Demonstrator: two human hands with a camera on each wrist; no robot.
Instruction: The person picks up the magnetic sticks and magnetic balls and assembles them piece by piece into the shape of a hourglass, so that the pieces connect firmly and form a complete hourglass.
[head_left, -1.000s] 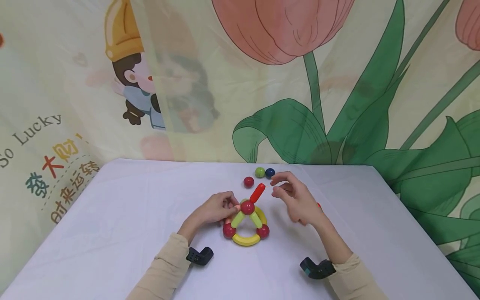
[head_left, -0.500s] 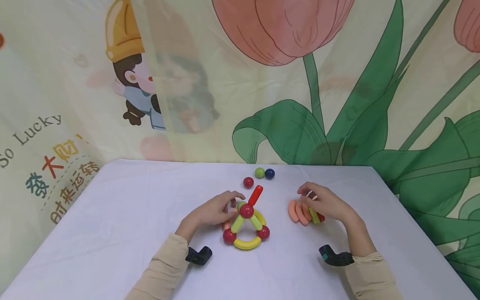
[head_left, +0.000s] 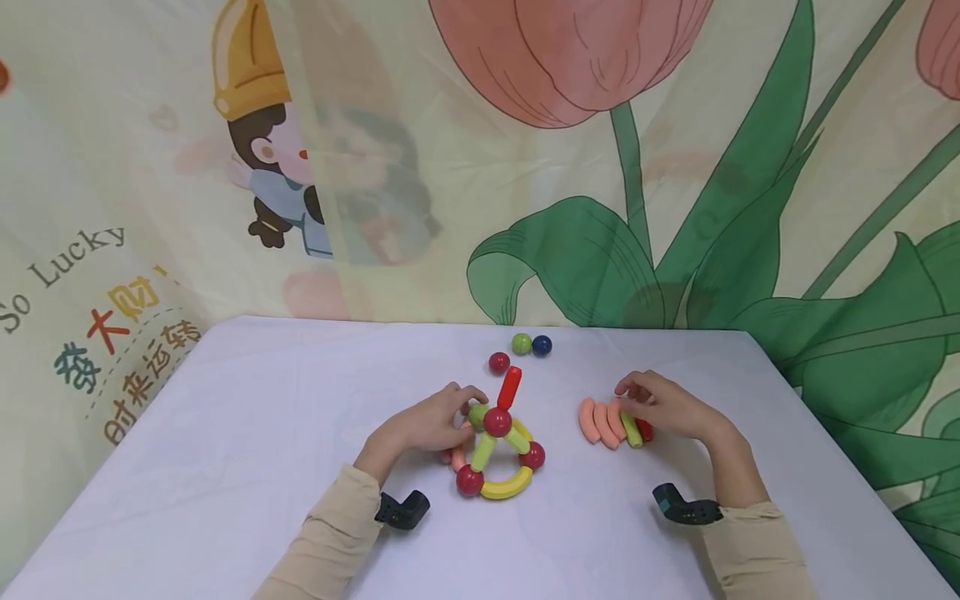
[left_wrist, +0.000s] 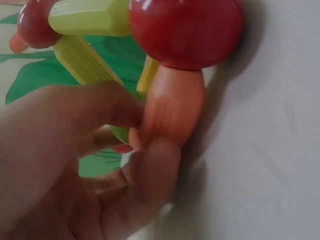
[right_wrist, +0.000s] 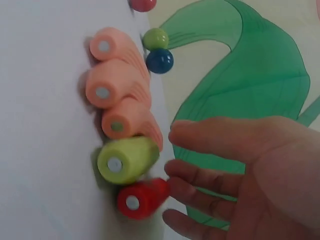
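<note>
A magnetic ball-and-rod structure stands at mid-table, topped by a red ball (head_left: 497, 422) with a red rod (head_left: 509, 388) leaning up from it. Green rods slope down to lower red balls, and curved yellow rods (head_left: 506, 485) link the base. At its left side my left hand (head_left: 420, 428) pinches a curved salmon rod (left_wrist: 172, 107) under a red ball (left_wrist: 187, 30). My right hand (head_left: 671, 407) hovers with loose, spread fingers over loose rods: three salmon curved rods (right_wrist: 117, 82), a green rod (right_wrist: 125, 162) and a red rod (right_wrist: 142, 199). Nothing is in it.
Behind the structure lie a loose red ball (head_left: 498, 362), a green ball (head_left: 521, 343) and a blue ball (head_left: 542, 346). A white cloth covers the table (head_left: 300, 375). A printed curtain hangs along its back edge.
My right hand has moved right, away from the structure to the loose rods, which it had been hiding. The structure has turned slightly, while my left hand has stayed at its left side.
</note>
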